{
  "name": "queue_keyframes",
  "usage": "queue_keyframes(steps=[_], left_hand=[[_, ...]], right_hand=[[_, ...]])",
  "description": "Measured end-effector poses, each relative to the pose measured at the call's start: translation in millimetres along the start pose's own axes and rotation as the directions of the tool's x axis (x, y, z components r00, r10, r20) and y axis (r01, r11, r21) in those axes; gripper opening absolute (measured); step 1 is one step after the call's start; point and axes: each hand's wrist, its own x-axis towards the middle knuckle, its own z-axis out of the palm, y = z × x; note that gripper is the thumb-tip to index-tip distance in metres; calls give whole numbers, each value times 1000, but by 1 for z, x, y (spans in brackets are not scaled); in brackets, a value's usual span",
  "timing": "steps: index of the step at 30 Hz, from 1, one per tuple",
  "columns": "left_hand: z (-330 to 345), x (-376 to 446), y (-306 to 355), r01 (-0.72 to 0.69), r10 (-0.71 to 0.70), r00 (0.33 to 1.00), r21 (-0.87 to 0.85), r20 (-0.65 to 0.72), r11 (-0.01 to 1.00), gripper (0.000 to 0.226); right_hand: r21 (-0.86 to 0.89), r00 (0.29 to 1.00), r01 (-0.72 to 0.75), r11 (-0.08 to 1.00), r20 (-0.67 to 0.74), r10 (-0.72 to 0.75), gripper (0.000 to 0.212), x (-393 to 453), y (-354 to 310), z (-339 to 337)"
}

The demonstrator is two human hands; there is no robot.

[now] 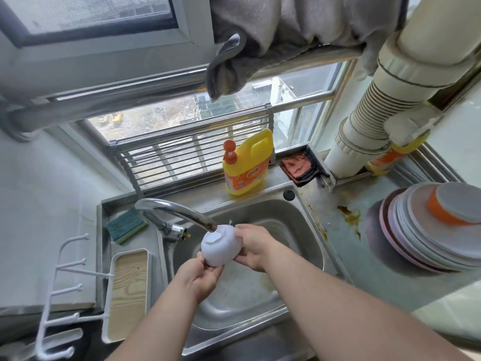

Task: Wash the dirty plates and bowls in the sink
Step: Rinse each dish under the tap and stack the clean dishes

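A small white bowl (220, 245) was held over the sink (307, 230), base tipped up, just beneath the faucet (179, 211) spout. It was gripped from below by the left hand (201, 278), fingers curled round its lower edge, and steadied by the right hand (253, 246), whose fingers were wrapped round the far rim. No running water could be made out. The bowl would best be turned slowly under the spout — base first, then hollow — while a stack of plates (426, 230) waited on the counter.
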Motion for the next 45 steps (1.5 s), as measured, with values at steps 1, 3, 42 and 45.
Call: queue_keyframes(steps=[1,3,42,45], left_hand=[[-2,3,1,11,-11,1000,-20,-3,1000,40],[-7,5,2,37,-36,999,-27,20,999,41],[-6,-14,7,2,-62,995,577,84,817,68],[-1,-14,2,-165,78,981,562,176,811,77]], right_hand=[[7,1000,14,1000,2,-14,30,-1,-1,4],[21,999,42,999,-3,-42,28,-1,-3,13],[-347,951,270,898,-49,-305,29,-6,14,-1],[-398,966,208,894,-63,-253,44,-3,22,-4]])
